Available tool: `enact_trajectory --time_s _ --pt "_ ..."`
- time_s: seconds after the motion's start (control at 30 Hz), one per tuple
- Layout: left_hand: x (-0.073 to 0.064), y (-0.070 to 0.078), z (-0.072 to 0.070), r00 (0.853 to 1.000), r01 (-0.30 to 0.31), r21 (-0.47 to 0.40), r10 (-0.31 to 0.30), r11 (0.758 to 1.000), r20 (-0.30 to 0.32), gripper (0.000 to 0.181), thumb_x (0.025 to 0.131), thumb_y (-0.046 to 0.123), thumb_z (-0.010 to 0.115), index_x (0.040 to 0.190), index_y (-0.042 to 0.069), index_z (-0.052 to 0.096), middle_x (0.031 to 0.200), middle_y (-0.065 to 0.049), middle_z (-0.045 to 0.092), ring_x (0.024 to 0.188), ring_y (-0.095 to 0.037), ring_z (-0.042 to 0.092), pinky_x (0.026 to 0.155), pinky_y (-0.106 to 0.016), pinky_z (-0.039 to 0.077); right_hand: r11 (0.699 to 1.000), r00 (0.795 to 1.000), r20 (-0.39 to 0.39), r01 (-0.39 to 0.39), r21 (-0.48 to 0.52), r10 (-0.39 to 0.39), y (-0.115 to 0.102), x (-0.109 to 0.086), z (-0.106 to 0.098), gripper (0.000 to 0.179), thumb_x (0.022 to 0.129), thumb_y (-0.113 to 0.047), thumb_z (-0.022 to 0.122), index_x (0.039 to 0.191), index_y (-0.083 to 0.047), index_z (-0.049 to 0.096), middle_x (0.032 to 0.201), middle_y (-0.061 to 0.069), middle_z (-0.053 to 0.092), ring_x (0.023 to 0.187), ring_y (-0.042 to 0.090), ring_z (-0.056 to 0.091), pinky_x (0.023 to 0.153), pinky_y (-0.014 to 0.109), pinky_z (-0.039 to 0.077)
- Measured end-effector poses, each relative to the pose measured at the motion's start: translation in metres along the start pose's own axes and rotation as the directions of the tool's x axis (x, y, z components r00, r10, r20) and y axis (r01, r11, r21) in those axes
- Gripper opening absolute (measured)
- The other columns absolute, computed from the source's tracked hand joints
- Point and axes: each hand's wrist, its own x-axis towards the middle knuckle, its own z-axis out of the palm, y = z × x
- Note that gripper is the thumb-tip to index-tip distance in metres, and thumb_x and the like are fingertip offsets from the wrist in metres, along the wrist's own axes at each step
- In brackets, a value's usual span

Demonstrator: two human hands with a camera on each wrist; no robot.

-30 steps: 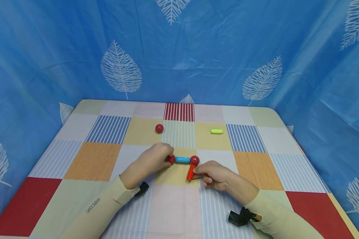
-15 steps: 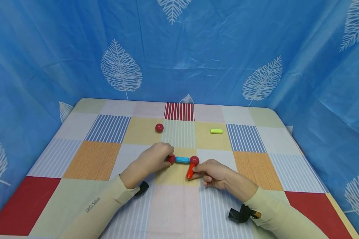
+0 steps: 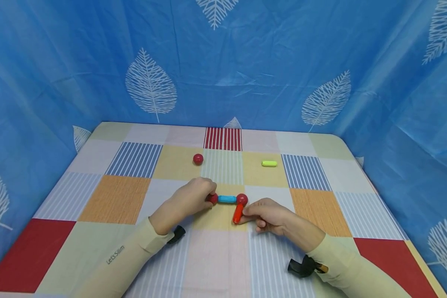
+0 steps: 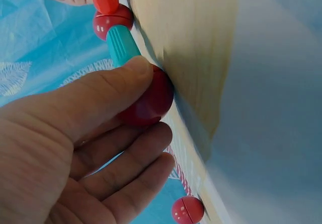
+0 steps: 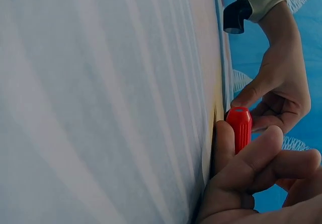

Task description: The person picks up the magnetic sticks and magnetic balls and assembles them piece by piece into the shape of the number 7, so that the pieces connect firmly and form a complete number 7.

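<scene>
Pinching one of three red balls (image 4: 155, 99), left grip (image 3: 190, 199) faces right grip (image 3: 271, 216) holding one of three rods (image 3: 238, 213).

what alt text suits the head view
Left hand grips a red ball joined by a short blue rod to a second red ball; right hand pinches a red rod touching that ball. Behind, a third red ball and lime rod lie on patchwork cloth.

In the head view, one red ball (image 3: 214, 199) is partly covered by the left hand (image 3: 190, 198); both sleeves (image 3: 123, 258) are cut off below.
</scene>
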Motion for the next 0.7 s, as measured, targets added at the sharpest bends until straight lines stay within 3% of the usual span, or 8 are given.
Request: enact_trajectory --time_s 0.47,0.7 --pt "0.001 -0.002 0.002 0.999 0.027 -0.02 -0.027 0.999 0.017 0.027 0.076 0.012 0.085 0.074 0.01 0.058 0.068 0.001 0.054 0.062 -0.013 0.047 0.056 -0.024 0.041 0.998 0.998 0.04 0.053 -0.022 -0.053 0.001 0.002 -0.006 0.023 0.092 -0.012 0.062 0.103 0.008 0.065 0.094 0.014 0.072 0.04 0.003 0.042 0.05 0.022 0.05" --pt "0.001 -0.003 0.003 1.0 0.015 -0.031 -0.015 0.999 0.002 0.026 0.076 0.01 0.084 0.073 0.009 0.058 0.067 0.0 0.054 0.062 -0.013 0.046 0.056 -0.024 0.04 0.997 0.998 0.011 0.064 -0.046 -0.064 -0.002 -0.001 -0.012 0.025 0.093 -0.012 0.061 0.107 0.008 0.065 0.094 0.015 0.072 0.041 0.004 0.043 0.05 0.021 0.049"
